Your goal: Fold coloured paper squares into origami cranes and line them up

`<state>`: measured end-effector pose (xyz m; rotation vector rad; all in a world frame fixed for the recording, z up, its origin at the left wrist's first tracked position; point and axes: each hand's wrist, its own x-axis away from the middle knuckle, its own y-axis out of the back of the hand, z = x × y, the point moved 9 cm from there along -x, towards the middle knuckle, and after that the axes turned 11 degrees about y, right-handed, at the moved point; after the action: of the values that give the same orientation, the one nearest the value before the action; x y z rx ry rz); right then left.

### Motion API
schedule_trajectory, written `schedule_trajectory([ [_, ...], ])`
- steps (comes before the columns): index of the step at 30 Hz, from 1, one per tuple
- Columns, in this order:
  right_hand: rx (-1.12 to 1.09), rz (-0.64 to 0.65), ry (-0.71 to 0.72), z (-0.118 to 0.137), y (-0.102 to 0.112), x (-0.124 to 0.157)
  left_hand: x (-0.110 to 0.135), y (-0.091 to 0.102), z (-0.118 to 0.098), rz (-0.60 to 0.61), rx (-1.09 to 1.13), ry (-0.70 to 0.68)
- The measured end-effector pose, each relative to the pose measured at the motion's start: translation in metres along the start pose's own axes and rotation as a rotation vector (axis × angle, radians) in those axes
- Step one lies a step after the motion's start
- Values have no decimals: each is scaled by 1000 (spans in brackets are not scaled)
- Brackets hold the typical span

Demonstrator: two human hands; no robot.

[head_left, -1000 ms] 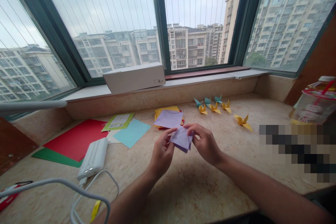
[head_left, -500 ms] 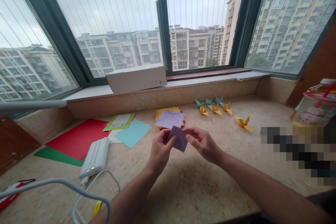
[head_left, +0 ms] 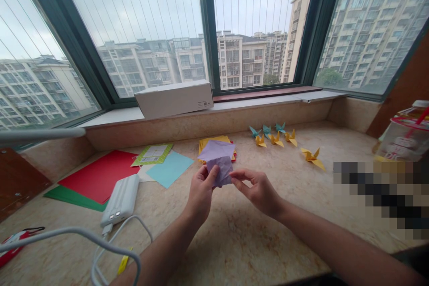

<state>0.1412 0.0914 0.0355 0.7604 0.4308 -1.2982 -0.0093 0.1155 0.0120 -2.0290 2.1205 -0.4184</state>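
A small purple sheet of origami paper [head_left: 221, 170], with crease lines across it, is held up above the counter. My left hand [head_left: 203, 187] grips it at the left, thumb on top and fingers behind. My right hand [head_left: 256, 190] pinches its lower right corner between thumb and fingertips. Just behind it lies a lighter purple sheet [head_left: 216, 149] on a stack of yellow and red paper [head_left: 205, 144]. Several folded paper cranes stand to the right: blue ones [head_left: 266, 131] at the back, yellow ones [head_left: 276, 140] before them, and a larger yellow crane [head_left: 313, 158] nearer me.
At left lie a light blue sheet [head_left: 170, 170], red paper [head_left: 100, 176], green paper [head_left: 80, 197] and a green-patterned packet [head_left: 153, 155]. A white power bank [head_left: 120, 200] trails a cable [head_left: 77, 231] near my left forearm. A white box [head_left: 174, 100] sits on the sill; a plastic cup [head_left: 404, 138] stands right.
The purple paper has turned in my hands from a diamond-like tilt to a squarer, creased face. My right hand has moved slightly down and closed on its corner.
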Motion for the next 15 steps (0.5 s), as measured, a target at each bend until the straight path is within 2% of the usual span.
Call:
schedule_trajectory([
  [2,60,128,86,8,-10,0,1,1,-5,-14,-48,-38],
  [4,94,184,142,12,-12,0,2,-3,-8,18,-122,-52],
  [8,138,148,126,9,-1,-6,6,-15,-8,104,-221,-57],
  [15,180,67,169,15,15,-13,9,-29,1,255,-244,-22],
])
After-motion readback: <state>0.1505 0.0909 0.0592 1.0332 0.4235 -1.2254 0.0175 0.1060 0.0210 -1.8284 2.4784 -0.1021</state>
